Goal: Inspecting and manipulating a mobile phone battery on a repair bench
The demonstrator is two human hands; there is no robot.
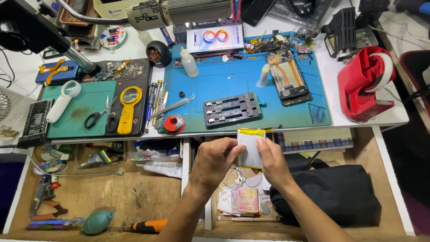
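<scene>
Desk [367, 117]: white top, crowded, seen from above; open wooden drawers [112, 197] ran along its near edge. A blue work mat [224, 85] covered the middle, a smaller green mat [85, 110] sat to its left. A red tape dispenser [365, 83] stood at the right end, likely parked there to leave the mat free. A black bag [340, 195] lay in the right drawer.

On the blue mat, far right: an opened phone [289, 76], back off, internals up. A black clamp fixture [232, 109] lay near the mat's middle, tweezers [172, 106] and a red solder spool [174, 123] to its left. Scissors [104, 116] and a yellow magnifier [129, 107] rested on the green mat.

You held a flat silver battery pouch [251, 150] with a yellow top edge over the drawers, just near of the desk edge. Your left hand [215, 163] pinched its left edge, grip closed on it. Your right hand [271, 166] closed on its right side, thumb on the face. Both hands kept it upright and facing you, probably to look it over without bending it.

Left drawer: an orange-handled screwdriver [145, 225] and a teal blower bulb [96, 222], near side. No more of the room showed.
</scene>
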